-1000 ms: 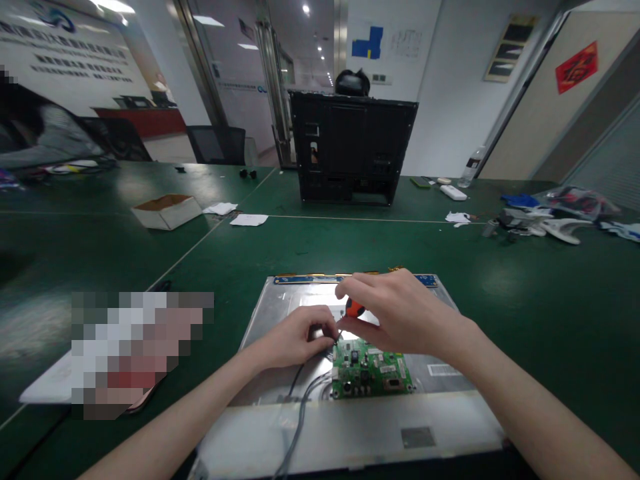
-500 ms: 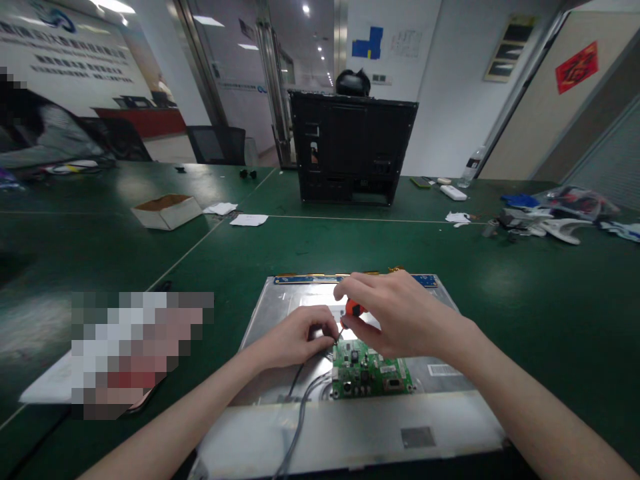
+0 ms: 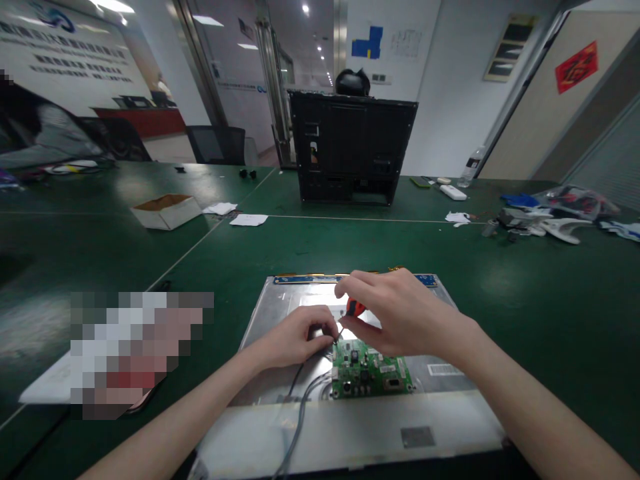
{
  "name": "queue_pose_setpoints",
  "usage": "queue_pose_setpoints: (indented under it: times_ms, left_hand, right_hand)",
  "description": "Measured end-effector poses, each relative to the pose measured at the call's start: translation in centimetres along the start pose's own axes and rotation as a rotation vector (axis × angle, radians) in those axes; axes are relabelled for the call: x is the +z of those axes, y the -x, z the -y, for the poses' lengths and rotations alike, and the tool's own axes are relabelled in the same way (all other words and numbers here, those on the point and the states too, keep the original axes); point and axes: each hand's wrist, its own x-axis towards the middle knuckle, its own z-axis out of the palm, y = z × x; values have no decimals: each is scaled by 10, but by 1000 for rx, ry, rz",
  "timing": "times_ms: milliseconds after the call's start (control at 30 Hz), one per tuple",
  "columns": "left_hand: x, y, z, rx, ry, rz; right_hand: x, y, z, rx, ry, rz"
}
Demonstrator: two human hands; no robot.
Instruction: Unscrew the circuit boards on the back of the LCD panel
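A silver metal display panel (image 3: pixel 440 427) lies face down on the green table in front of me. A small green circuit board (image 3: pixel 371 375) sits on its middle, with grey cables (image 3: pixel 300 413) running off toward me. My right hand (image 3: pixel 400 317) is closed round a small red-handled screwdriver (image 3: pixel 354 307), its tip down at the board's upper left corner. My left hand (image 3: pixel 295 339) pinches at the same corner, fingertips beside the screwdriver shaft; what they hold is too small to make out.
A black computer case (image 3: pixel 350 148) stands upright at the table's far side. An open cardboard box (image 3: pixel 167 210) and paper scraps (image 3: pixel 249 219) lie to the left. Plastic parts and bags (image 3: pixel 550 217) clutter the far right. A blurred flat item (image 3: pixel 125 353) lies left of the panel.
My right hand has shifted slightly on the screwdriver handle, as if turning it. The left hand and the panel stay where they were.
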Motion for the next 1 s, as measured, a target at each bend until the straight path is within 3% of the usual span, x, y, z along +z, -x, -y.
queue_pose_setpoints:
  times_ms: [1000]
  left_hand:
    - [-1,0,-1,1,17,7]
  right_hand:
    - [-2,0,-1,8,-26,-2]
